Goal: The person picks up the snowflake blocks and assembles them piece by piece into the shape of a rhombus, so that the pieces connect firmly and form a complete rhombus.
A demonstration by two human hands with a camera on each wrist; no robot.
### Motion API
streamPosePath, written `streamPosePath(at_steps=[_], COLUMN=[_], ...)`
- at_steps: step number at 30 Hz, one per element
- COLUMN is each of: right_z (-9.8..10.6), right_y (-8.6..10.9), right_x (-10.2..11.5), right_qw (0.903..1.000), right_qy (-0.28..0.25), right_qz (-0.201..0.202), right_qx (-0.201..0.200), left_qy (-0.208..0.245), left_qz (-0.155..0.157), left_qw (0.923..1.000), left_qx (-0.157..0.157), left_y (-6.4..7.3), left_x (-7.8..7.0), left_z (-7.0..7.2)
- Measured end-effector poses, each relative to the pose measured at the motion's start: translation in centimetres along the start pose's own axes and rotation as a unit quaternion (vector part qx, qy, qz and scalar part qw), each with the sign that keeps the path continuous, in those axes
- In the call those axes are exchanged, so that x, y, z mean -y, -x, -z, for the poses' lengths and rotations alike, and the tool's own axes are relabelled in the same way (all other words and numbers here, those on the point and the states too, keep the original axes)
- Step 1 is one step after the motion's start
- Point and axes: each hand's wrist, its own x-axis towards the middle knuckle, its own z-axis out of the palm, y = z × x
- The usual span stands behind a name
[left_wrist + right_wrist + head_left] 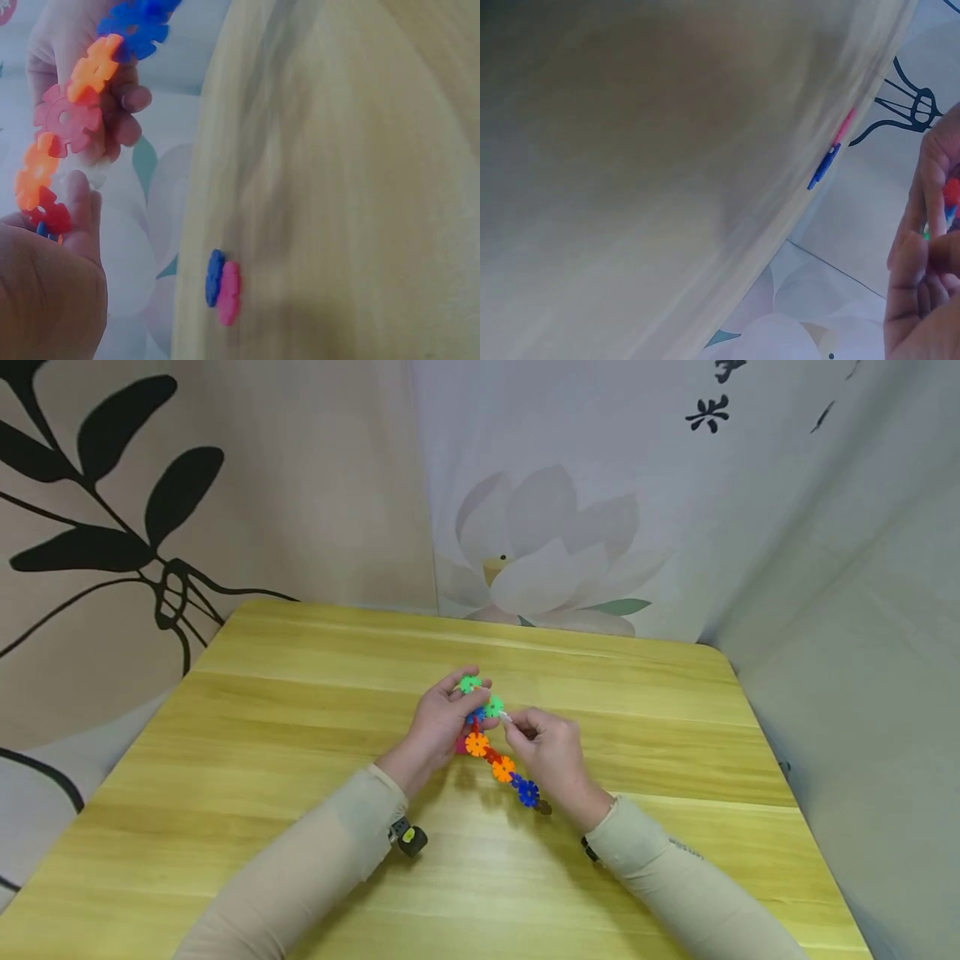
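Observation:
My left hand [442, 718] holds a chain of notched plastic snowflake discs, thumb pressed over it near a green disc [493, 706]. Another green disc [470, 684] shows by the fingertips. Between thumb and forefinger, my right hand [551, 752] pinches a white disc [506, 717] right at the edge of the lower green one. From between the hands the chain slants down to the right, with orange discs [477, 744], red ones and a dark blue disc [528, 793]. In the left wrist view a red disc [67, 118] sits between two orange ones. Fingers hide part of the chain.
On the wooden table [300, 735] beneath the hands lie a loose pink disc [229, 294] and a blue disc [215, 277], side by side. Behind the table's far edge hangs a printed curtain [337, 485]. Another pale curtain [840, 610] borders the right side.

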Motion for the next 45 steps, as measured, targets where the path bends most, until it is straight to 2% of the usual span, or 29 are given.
streamPosePath(at_steps=[7,14,17,25,33,41,45], right_z=[0.3,1.3,1.3,0.6,0.3,0.2,0.3], right_y=[0.1,-0.9,-1.1,-1.0,-1.0,-1.3,-1.3], right_x=[-0.2,0.2,0.3,0.4,0.3,0.2,0.4], right_qw=[0.9999,0.9972,0.996,0.9975,0.9975,0.9967,0.9968], right_qy=[0.009,0.05,0.052,0.044,0.044,0.057,0.064], right_qz=[0.009,0.01,0.005,0.009,-0.007,-0.011,-0.011], right_qx=[0.003,0.055,0.072,0.055,0.054,0.057,0.047], left_qy=[0.002,0.013,0.009,0.035,0.026,0.019,0.012], left_qz=[-0.01,-0.012,-0.017,-0.007,-0.001,-0.012,0.001], left_qw=[0.9999,0.9996,0.9995,0.9987,0.9989,0.9996,0.9999], left_qx=[-0.011,-0.021,-0.024,-0.035,-0.038,-0.015,-0.005], left_y=[-0.1,-0.3,-0.3,-0.1,-0.1,-0.5,-0.5], left_x=[0.9,1.4,1.3,1.8,1.7,1.2,0.8], left_z=[-0.3,-0.4,-0.4,-0.5,-0.3,0.3,0.7])
